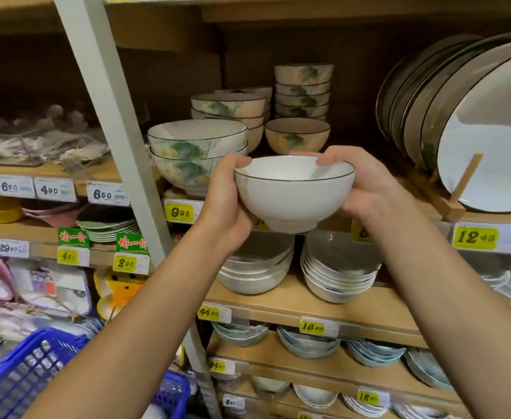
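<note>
White bowl (pixel 293 198) sits clamped between my left hand (pixel 227 207) and right hand (pixel 366 186), fingers curled over its rim. Probably I'm checking it; next comes a level carry down to the blue basket (pixel 21 376).

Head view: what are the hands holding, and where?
White ceramic bowl with dark rim line, gripped at opposite sides by left hand and right hand.

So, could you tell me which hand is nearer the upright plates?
Right. The right hand grips the white bowl on the side facing the upright plates; the left hand grips its opposite side, farther left.
</note>
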{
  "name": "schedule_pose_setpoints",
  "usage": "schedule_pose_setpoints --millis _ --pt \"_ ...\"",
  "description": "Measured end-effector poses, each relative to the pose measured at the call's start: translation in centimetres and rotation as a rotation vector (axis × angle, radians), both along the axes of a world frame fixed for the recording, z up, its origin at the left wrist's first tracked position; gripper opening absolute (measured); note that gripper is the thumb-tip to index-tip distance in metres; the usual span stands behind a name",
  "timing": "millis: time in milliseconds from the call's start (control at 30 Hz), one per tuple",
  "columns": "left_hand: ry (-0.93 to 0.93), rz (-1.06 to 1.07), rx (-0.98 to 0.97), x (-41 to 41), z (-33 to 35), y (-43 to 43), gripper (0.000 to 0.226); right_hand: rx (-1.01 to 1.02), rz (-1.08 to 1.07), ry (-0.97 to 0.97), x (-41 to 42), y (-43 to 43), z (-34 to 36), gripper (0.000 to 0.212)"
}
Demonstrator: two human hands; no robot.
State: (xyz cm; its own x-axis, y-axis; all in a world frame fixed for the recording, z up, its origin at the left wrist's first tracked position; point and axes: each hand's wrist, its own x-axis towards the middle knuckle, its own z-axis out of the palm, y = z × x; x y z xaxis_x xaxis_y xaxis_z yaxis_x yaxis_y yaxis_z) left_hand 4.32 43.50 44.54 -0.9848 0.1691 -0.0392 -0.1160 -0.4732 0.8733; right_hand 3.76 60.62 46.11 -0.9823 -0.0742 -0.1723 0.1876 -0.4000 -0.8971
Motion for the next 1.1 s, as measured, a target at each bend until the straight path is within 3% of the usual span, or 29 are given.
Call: schedule_pose_setpoints --millis 167,300,367,433,600,733,833,933,1033,1100 --pt "-0.022 -0.064 0.057 -1.0 1.1 0.7 0.026 0.012 0.145 -0.008 -1.7 0.6 0.8 0.068" --pt "-0.034 -0.001 0.101 -1.4 2.0 1.4 0.032 0.019 0.119 0.026 -2.4 0.6 1.5 0.053" --pt "-0.048 0.069 0.125 -1.3 2.2 2.3 0.031 -0.035 -0.058 0.034 -2.4 0.3 1.7 0.032" --pt "-0.054 0.137 0.152 -1.1 2.3 3.3 0.024 -0.124 -0.289 0.112 -1.7 0.0 1.0 0.027" --pt "0.041 0.268 0.179 -1.7 2.1 4.6 0.029 0.061 -0.511 0.345 1.3 -1.8 -0.5 0.019" --pt "0.134 0.415 0.121 -2.1 1.6 5.3 0.063 0.168 -0.612 0.329 1.5 -2.7 -0.9 0.058" --pt "0.17 0.425 0.107 -2.3 0.8 5.4 0.063 0.126 -0.641 0.316 1.3 -3.5 -1.2 0.059" --pt "0.233 0.324 0.032 -2.2 0.3 4.7 0.05 -0.028 -0.574 0.182 -0.1 -1.5 0.5 0.055" --pt "0.167 0.057 0.073 -3.3 1.2 3.1 0.027 -0.105 -0.173 0.079 -1.5 1.2 2.2 0.05" --pt "0.034 -0.204 0.078 -3.9 1.8 2.3 0.036 -0.02 0.061 0.077 -2.4 2.1 2.7 0.054"
